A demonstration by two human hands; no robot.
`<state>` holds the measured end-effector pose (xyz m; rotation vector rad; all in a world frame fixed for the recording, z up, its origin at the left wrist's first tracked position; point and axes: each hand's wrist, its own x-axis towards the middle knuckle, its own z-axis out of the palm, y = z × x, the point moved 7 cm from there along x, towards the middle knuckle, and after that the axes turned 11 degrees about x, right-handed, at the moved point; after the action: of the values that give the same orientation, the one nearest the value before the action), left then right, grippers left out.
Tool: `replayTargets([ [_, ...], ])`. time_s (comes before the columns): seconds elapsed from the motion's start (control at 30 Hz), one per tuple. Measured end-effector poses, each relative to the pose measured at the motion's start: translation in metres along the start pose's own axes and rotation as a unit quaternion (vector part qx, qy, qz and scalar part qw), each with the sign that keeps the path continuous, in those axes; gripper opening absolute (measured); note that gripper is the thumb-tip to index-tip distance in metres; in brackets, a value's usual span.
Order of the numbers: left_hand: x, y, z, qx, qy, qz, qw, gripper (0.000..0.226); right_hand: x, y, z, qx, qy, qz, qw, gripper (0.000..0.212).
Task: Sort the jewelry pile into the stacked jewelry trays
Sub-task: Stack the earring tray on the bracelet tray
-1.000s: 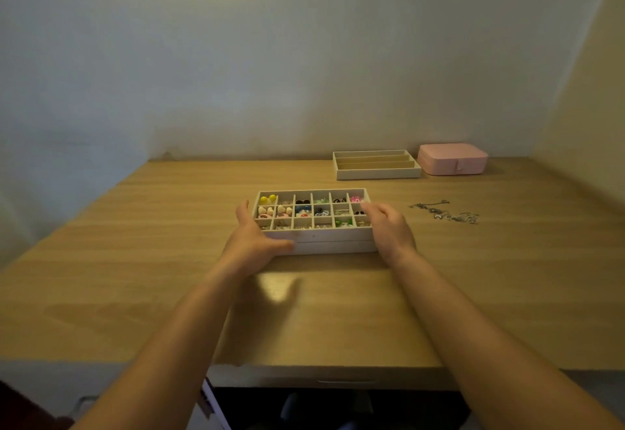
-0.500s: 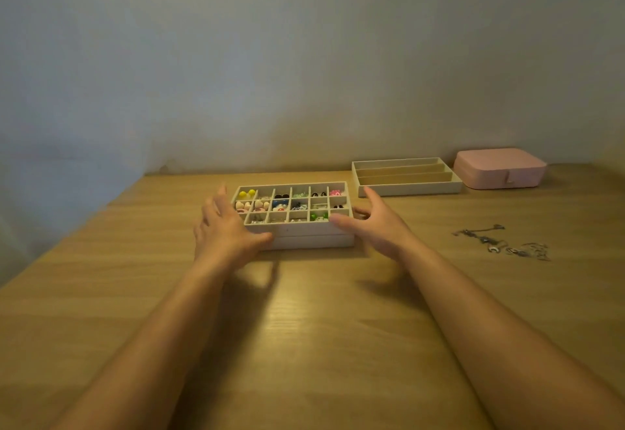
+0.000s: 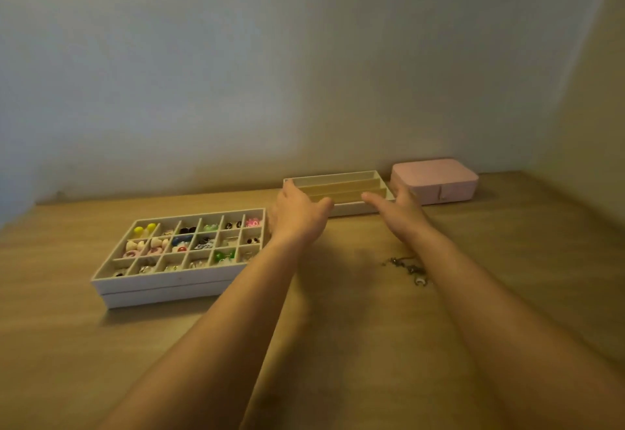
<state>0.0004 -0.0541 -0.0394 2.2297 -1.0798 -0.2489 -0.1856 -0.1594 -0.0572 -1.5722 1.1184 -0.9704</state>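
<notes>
Fingers (image 3: pixel 291 189) spread at long-slot tray (image 3: pixel 338 181) ends, both hands empty

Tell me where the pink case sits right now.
In the head view the pink case sits at the far right of the table, against the wall, just right of the long-slot tray that both hands reach toward.

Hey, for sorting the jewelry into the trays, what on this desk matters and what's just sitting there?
Belongs to the job:
grid tray, stacked on another
long-slot tray
chain pile
left hand and right hand, reaching toward the long-slot tray

Just lying about:
pink box, closed
</notes>
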Motion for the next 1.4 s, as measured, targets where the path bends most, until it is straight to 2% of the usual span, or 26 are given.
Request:
replayTargets([
  [0.13,0.031,-0.011,0.028,0.009,-0.009,-0.07,0.997,0.092,0.033,0.01,0.005,0.027,-0.027,0.026,0.999,0.099],
  [0.23,0.045,-0.019,0.041,-0.021,-0.017,-0.094,0.995,0.087,0.047,0.015,0.009,0.006,-0.028,0.046,0.999,0.085],
  [0.47,0.055,-0.013,0.034,-0.018,0.034,-0.108,0.993,0.052,0.062,0.015,0.009,-0.012,0.007,0.061,0.998,0.077],
  [0.6,0.039,0.0,0.019,-0.041,0.072,-0.091,0.992,0.049,0.05,0.001,-0.003,-0.01,0.045,0.041,0.998,0.067],
  [0.77,-0.012,0.008,-0.011,-0.063,0.076,-0.064,0.993,0.053,0.004,-0.026,-0.031,-0.021,0.086,0.017,0.996,0.06],
  [0.87,-0.057,0.001,-0.032,-0.043,0.067,-0.045,0.996,0.057,-0.038,-0.04,-0.048,-0.04,0.118,0.021,0.992,0.065],
  [0.97,-0.099,-0.017,-0.052,-0.024,0.052,-0.036,0.998,0.059,-0.08,-0.045,-0.056,-0.07,0.124,0.038,0.989,0.06],
  [1.1,-0.163,-0.052,-0.076,-0.019,0.03,-0.027,0.999,0.045,-0.144,-0.037,-0.059,-0.107,0.094,0.052,0.988,0.048],
  [1.2,-0.196,-0.076,-0.084,0.0,0.016,-0.011,1.0,0.031,-0.181,-0.024,-0.055,-0.081,0.064,0.063,0.993,0.022],
  [1.23,-0.205,-0.084,-0.084,0.001,0.008,-0.007,1.0,0.027,-0.191,-0.02,-0.053,-0.079,0.058,0.064,0.993,0.019],
  [1.4,-0.237,-0.13,-0.094,-0.006,-0.001,-0.043,0.999,0.032,-0.231,0.001,-0.025,-0.11,0.024,0.077,0.991,0.025],
])
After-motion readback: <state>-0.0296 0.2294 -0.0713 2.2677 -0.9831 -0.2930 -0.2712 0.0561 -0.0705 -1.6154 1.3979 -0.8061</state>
